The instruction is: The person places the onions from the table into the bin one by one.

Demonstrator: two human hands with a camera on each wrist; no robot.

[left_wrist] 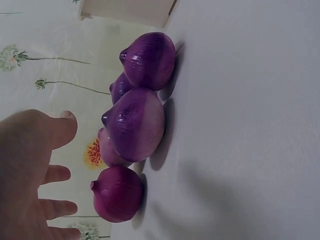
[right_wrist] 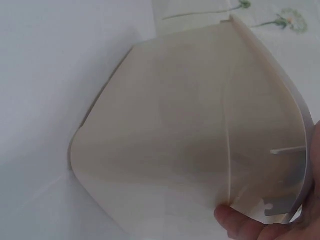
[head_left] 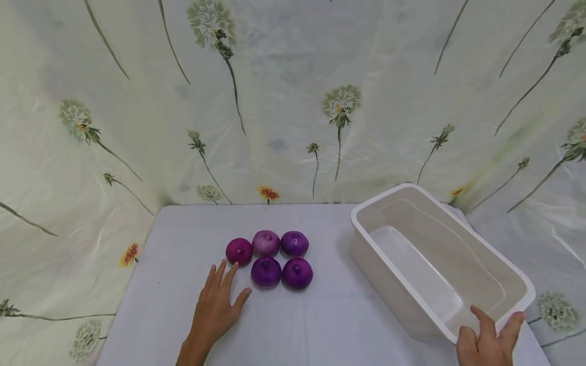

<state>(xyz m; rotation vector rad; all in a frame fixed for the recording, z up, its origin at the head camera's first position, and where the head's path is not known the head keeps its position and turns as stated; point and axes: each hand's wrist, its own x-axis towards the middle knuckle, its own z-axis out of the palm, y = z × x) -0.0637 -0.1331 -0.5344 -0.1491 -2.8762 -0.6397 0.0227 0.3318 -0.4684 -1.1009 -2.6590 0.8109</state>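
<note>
Several glossy purple onions sit in a tight group on the white-covered table. A magenta onion [head_left: 239, 251] lies at the left of the group, beside a paler pink-purple onion [head_left: 265, 243]. Two dark purple onions, one in the middle [head_left: 266, 272] and one at the right [head_left: 297, 273], form the nearer row. My left hand [head_left: 217, 307] hovers with spread fingers, its fingertips right at the magenta onion in the head view. A cream plastic bin [head_left: 393, 284] stands at the right, and my right hand [head_left: 487, 339] grips its rim at the near corner, a digit against the outer wall below.
The white tablecloth [head_left: 183, 244] covers the table up to its back edge. Behind and at both sides hangs a curtain [head_left: 274, 101] printed with dandelions. The bin's open top shows a bare inner floor [head_left: 416, 269].
</note>
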